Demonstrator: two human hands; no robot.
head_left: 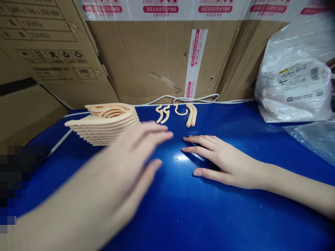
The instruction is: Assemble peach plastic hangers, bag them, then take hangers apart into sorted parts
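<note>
My left hand (pixel 123 167) hovers over the blue table (pixel 183 216), fingers stretched out and slightly blurred, holding nothing; it is just right of a stack of peach plastic hangers (pixel 104 123). My right hand (pixel 222 162) lies flat on the blue surface, fingers extended toward the left, empty. Beyond both hands, near the table's back edge, lie several small peach plastic pieces: two S-shaped hooks (pixel 162 114), a curved hook (pixel 180 111) and a pair of curved bars (pixel 191 115).
Large cardboard boxes (pixel 162 59) stand along the back, with another box (pixel 28 108) at the left. A white cable (pixel 199 99) runs along the table's rear edge. A white plastic bag (pixel 295 80) with labels sits at the right, clear plastic (pixel 314 139) below it.
</note>
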